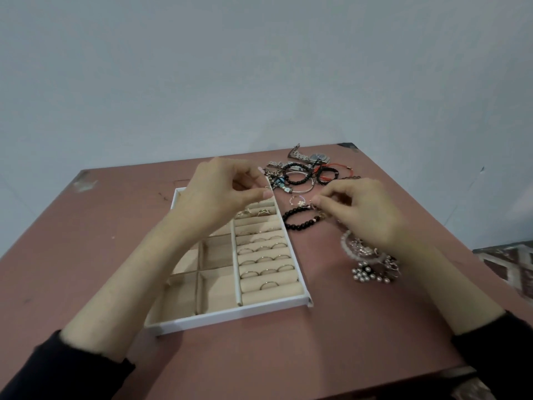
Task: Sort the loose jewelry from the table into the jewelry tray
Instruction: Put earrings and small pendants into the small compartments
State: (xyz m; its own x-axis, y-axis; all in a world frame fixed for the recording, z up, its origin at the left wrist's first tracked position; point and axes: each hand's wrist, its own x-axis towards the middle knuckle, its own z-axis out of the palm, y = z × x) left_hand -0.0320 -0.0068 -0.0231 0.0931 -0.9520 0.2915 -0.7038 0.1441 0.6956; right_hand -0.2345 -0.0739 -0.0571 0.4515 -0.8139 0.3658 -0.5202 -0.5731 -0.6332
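A white jewelry tray (230,316) with beige lining sits mid-table. Its right column of ring rolls holds several rings (264,258); the left compartments look bare. My left hand (222,192) hovers over the tray's far end, thumb and forefinger pinched near the tray's right rim; I cannot tell whether anything is between them. My right hand (360,209) rests just right of the tray, fingertips pinching at the clasp end of a black bead bracelet (300,217). Loose bracelets (300,177), a watch (314,157) and a cluster of earrings (372,264) lie on the table.
The brown table (331,327) ends at its back edge against a pale wall. A small pearl ring (297,201) lies between the tray and my right hand. A patterned floor shows past the table's right edge.
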